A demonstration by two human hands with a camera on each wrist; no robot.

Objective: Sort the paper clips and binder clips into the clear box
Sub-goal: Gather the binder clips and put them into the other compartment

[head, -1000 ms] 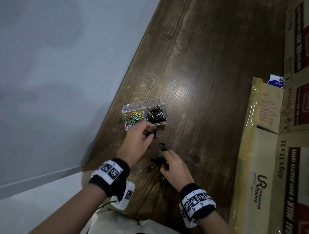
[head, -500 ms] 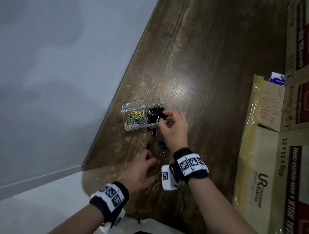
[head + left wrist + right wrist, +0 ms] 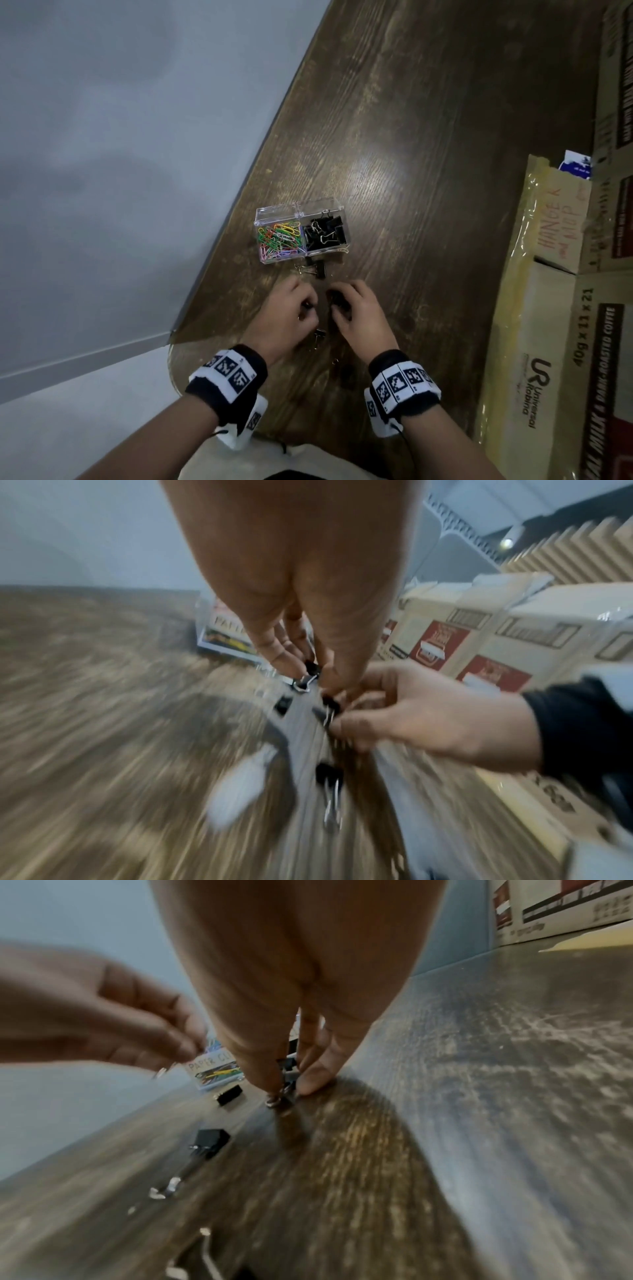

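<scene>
The clear box point(image 3: 263, 219) stands on the dark wooden table point(image 3: 411, 137), with coloured paper clips point(image 3: 279, 240) in its left half and black binder clips point(image 3: 325, 229) in its right half. Just in front of the box, both hands work among loose binder clips. My left hand point(image 3: 310, 673) pinches a small black binder clip point(image 3: 311, 667) between thumb and fingertips. Close beside it, my right hand point(image 3: 287, 1091) pinches another binder clip point(image 3: 278, 1100) against the tabletop. One loose binder clip point(image 3: 317, 269) lies near the box front, another point(image 3: 320, 335) between my wrists.
Stacked cardboard cartons point(image 3: 565, 342) line the right side of the table. The table's left edge point(image 3: 239, 192) runs diagonally close to the box, with grey floor beyond it. More loose clips point(image 3: 209, 1141) lie near the table's front edge.
My right hand has come back from the box's binder-clip half to the loose clips. My left hand has moved up from the table front and taken hold of a clip.
</scene>
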